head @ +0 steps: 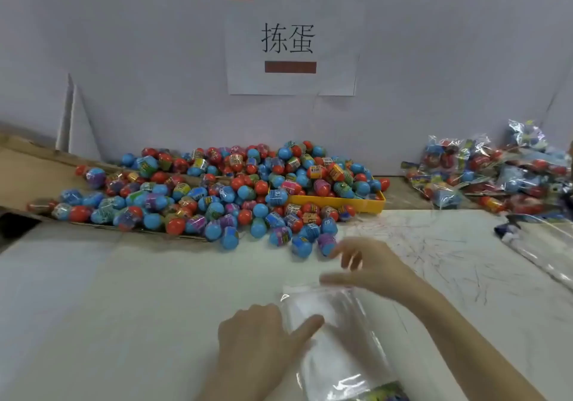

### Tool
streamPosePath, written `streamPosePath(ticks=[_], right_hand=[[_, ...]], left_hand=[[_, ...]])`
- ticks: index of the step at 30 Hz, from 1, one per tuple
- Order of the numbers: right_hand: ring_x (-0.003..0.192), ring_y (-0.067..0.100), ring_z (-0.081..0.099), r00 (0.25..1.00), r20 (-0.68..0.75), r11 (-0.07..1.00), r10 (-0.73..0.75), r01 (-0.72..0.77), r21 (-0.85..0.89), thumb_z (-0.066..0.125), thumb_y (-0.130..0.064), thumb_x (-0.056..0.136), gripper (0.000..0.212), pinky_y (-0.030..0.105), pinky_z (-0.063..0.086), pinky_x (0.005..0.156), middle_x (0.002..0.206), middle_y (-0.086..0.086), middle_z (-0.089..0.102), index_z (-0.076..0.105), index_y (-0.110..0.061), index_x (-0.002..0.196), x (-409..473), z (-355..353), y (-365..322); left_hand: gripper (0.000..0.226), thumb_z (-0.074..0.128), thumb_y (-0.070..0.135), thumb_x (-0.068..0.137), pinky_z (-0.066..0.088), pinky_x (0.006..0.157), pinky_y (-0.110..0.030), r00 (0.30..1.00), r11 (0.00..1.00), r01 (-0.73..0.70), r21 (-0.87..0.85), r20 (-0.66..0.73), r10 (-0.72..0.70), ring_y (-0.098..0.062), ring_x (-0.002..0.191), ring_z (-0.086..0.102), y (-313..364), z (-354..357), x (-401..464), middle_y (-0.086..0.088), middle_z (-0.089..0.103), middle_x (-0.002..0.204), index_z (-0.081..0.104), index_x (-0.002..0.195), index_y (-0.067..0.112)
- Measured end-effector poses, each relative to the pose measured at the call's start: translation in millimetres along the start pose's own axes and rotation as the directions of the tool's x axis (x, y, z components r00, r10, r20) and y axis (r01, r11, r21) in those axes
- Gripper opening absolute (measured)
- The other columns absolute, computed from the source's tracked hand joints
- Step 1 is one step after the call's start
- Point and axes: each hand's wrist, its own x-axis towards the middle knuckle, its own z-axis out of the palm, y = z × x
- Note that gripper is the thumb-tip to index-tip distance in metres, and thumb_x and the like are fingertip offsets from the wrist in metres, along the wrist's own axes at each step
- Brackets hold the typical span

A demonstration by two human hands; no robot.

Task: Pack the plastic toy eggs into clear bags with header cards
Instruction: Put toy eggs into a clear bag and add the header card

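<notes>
A clear bag (338, 338) lies on the table in front of me, its open mouth pointing away and a coloured header card (381, 396) at its near end. My left hand (260, 338) grips the bag's left edge, thumb on top of the film. My right hand (369, 264) hovers at the bag's mouth, blurred, fingers spread, its thumb at the top edge of the film. A big heap of blue and red plastic toy eggs (217, 193) covers the far side of the table, the nearest ones just beyond my right fingers.
A yellow tray (369, 203) sits under the right part of the heap. Flattened cardboard (28, 165) lies under its left part. Filled bags (496, 174) are piled at the far right, with spare clear bags (539, 245) below them. A paper sign (291, 41) hangs on the wall.
</notes>
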Motion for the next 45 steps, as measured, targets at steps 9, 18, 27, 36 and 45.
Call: streamPosePath(ticks=[9, 18, 27, 36, 45], right_hand=[[0.079, -0.004, 0.047, 0.995, -0.05, 0.995, 0.08, -0.083, -0.048, 0.082, -0.042, 0.057, 0.024, 0.01, 0.035, 0.063, 0.089, -0.014, 0.05, 0.072, -0.039, 0.079, -29.9, 40.6, 29.4], [0.053, 0.008, 0.06, 0.989, -0.025, 0.835, 0.147, -0.11, 0.54, 0.081, -0.02, 0.056, 0.018, 0.011, 0.043, 0.055, 0.061, 0.004, 0.069, 0.074, -0.03, 0.07, -38.5, 19.1, 1.6], [0.064, 0.023, 0.069, 0.971, 0.16, 0.468, 0.177, -0.226, 0.854, 0.077, -0.02, 0.044, 0.085, 0.019, 0.051, 0.051, 0.091, 0.01, 0.073, 0.043, -0.025, 0.121, -41.3, 3.8, -14.3], [0.052, 0.02, 0.065, 0.993, 0.042, 0.508, 0.114, -0.094, 0.856, 0.077, -0.02, 0.041, 0.06, 0.018, 0.045, 0.045, 0.08, 0.018, 0.071, 0.066, -0.016, 0.099, -49.8, 2.0, -25.4], [0.062, 0.018, 0.067, 1.0, 0.028, 0.577, -0.007, -0.019, 0.817, 0.086, -0.023, 0.047, 0.035, 0.018, 0.05, 0.053, 0.078, 0.012, 0.072, 0.076, -0.026, 0.08, -50.5, -3.6, -34.5]], left_hand=[[0.025, 0.049, 0.056, 0.084, 0.034, 0.067, -0.017, 0.991, 0.965, -0.007, -0.263, -0.131, -0.028, -0.001, 0.088, 0.051, -7.3, 16.1, 0.3, 0.018, 0.056, 0.089, 0.045, 0.074, 0.033], [0.034, 0.076, 0.031, 0.069, 0.042, 0.06, -0.011, 0.993, 0.349, 0.08, -0.934, 0.045, -0.108, 0.006, 0.058, 0.058, -0.5, -2.0, 8.3, 0.011, 0.072, 0.07, 0.052, 0.095, 0.03], [0.011, 0.072, 0.019, 0.066, 0.038, 0.046, -0.007, 0.998, 0.14, -0.062, -0.988, -0.058, 0.033, 0.002, 0.044, 0.051, -1.4, -26.6, 3.9, -0.005, 0.07, 0.059, 0.074, 0.056, 0.014], [0.036, 0.066, 0.047, 0.05, 0.05, 0.06, -0.012, 0.985, 0.063, -0.155, -0.986, -0.15, 0.082, -0.009, 0.075, 0.07, 6.7, -41.3, -2.7, 0.003, 0.075, 0.084, 0.076, 0.079, 0.028], [0.03, 0.072, 0.036, 0.043, 0.048, 0.048, -0.016, 0.981, 0.042, -0.194, -0.98, -0.193, 0.022, -0.015, 0.051, 0.064, 13.8, -51.0, -7.9, -0.008, 0.072, 0.065, 0.076, 0.064, 0.015]])
